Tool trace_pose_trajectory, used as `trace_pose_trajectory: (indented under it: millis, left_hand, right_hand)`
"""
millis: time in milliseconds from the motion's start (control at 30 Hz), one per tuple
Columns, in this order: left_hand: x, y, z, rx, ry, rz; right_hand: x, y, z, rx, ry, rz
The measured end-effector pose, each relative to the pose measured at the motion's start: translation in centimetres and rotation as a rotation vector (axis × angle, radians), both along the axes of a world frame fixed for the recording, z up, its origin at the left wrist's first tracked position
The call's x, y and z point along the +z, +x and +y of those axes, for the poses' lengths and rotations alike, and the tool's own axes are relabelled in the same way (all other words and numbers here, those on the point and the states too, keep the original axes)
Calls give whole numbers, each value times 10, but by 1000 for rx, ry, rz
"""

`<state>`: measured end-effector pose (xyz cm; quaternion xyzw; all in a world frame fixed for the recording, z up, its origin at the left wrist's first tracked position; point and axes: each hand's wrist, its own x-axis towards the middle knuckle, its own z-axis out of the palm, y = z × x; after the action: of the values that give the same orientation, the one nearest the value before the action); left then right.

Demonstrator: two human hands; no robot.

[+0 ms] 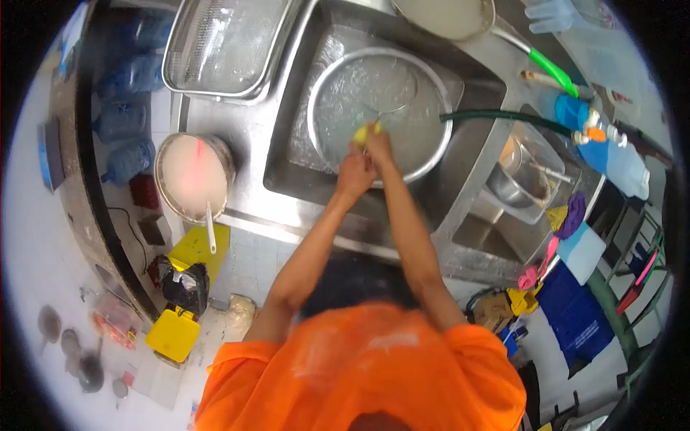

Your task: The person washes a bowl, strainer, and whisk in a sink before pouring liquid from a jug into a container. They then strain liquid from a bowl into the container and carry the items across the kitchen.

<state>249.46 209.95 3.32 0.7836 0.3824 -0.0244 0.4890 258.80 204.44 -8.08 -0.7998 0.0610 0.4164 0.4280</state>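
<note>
and here, over the near side of the round silver metal basin, the right hand seems to pinch a small yellow sponge-like pad; the left hand sits close beside, grip impossible to tell. keeping low over the basin should limit splashing.

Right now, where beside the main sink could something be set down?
Bare steel counter between the left pot and main sink, short of the tray. Crowded: the big bowl, with left hand and right hand; the second sink, with a clear tub.
</note>
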Motion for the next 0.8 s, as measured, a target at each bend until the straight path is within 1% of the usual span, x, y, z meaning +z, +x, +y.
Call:
trace_pose_trajectory:
  millis: [33,67,133,167,200,233,267,300,333,367,400,433,467,500,533,567,600,633,667,733,767,800]
  left_hand:
    - [-7,4,7,63,-14,-31]
    - [0,-2,12,54,-29,-19]
    - [19,-5,34,379,-1044,161]
    - [5,-9,34,376,-1043,166]
    - [-20,-15,32,436,-1192,23]
    - [-36,-17,31,493,-1341,-124]
    - [-33,-16,28,494,-1348,-115]
    - [-26,-9,26,589,-1374,-89]
    - [-20,-1,26,679,-1394,-64]
    - [-16,5,29,674,-1391,-65]
    - [-9,7,29,745,-1352,-55]
    - [-4,6,25,816,-1316,-34]
    - [-4,8,18,809,-1317,-23]
    - [-6,12,10,748,-1164,20]
    - [-6,11,2,688,-1014,63]
    - [-14,7,7,681,-1011,62]
    - [-25,8,23,569,-980,80]
    - [-35,5,30,469,-954,110]
    - [-31,-3,26,469,-965,136]
    - [-17,6,35,514,-1181,-4]
    - [-6,10,37,512,-1178,-10]
    - [7,10,36,518,-1215,41]
  right_hand:
    - [-13,-9,-2,210,-5,-78]
    - [-1,-2,-14,201,-20,-65]
    - [43,37,-28,-122,64,136]
    - [52,36,-25,-126,65,138]
    - [61,34,-23,61,-54,108]
    - [68,27,-25,246,-177,77]
    - [73,-7,-23,305,-71,-120]
    - [80,-49,-16,365,39,-318]
    - [97,-78,-19,295,103,-309]
    - [106,-93,-20,223,171,-302]
    - [105,-91,-17,219,174,-301]
    - [105,-90,-16,160,130,-288]
    - [104,-86,-15,100,84,-279]
    - [107,-75,-9,94,82,-280]
    - [111,-62,-5,72,19,-56]
    - [114,-54,3,47,-33,163]
    - [119,-69,-2,190,-41,-123]
    - [118,-71,-11,195,-32,-126]
    - [135,-75,-26,369,-20,-164]
    - [147,-61,-35,340,-72,-110]
    - [162,-38,-18,68,86,-22]
    - [171,-15,0,-202,243,70]
